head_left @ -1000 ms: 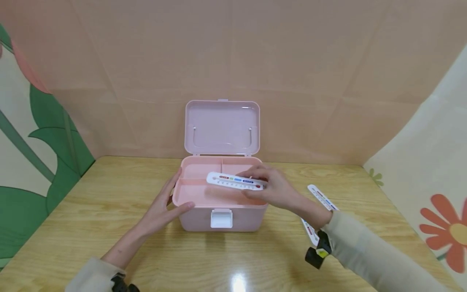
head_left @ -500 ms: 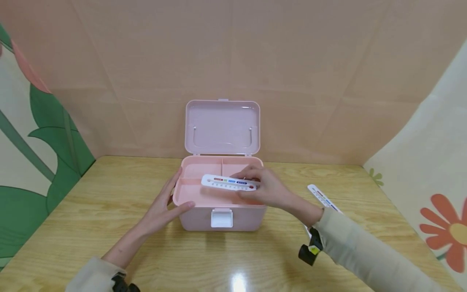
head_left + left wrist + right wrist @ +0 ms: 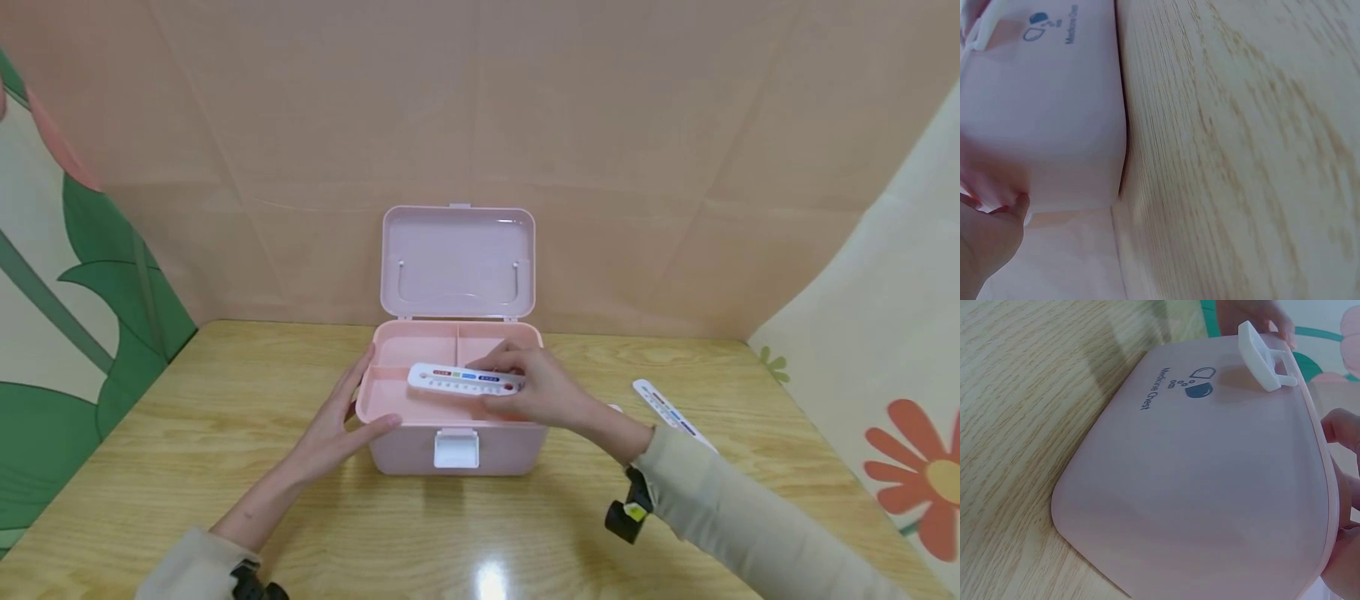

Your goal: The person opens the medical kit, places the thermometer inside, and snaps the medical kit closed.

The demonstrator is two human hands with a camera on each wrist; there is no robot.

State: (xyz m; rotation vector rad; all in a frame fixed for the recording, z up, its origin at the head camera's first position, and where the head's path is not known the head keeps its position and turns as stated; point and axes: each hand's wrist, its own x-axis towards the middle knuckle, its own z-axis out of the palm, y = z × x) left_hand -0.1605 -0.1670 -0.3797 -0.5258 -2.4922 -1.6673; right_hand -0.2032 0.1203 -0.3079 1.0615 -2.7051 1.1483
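Note:
A pink medicine chest (image 3: 457, 454) stands with its lid (image 3: 457, 262) raised, a divided pink tray (image 3: 397, 408) at its top. My left hand (image 3: 333, 433) holds the chest's left front corner, thumb over the front rim and fingers along the left side. My right hand (image 3: 540, 383) pinches one end of a flat white thermometer (image 3: 453, 380) with coloured labels and a red spot. It lies nearly level over the tray's front compartment; whether it touches the bottom I cannot tell. In the right wrist view the chest wall (image 3: 1210, 475) hides the thermometer.
Another white thermometer (image 3: 667, 408) lies on the wooden table (image 3: 315, 533) to the right. Beside my right wrist shows the tip of a further white strip, mostly hidden. A white latch (image 3: 456, 450) hangs on the chest's front. A plain backdrop (image 3: 262, 167) rises behind the table.
My right hand has moved slightly left and a little down with the thermometer, farther over the tray. Its arm now covers most of one white strip on the table. The left hand stays put.

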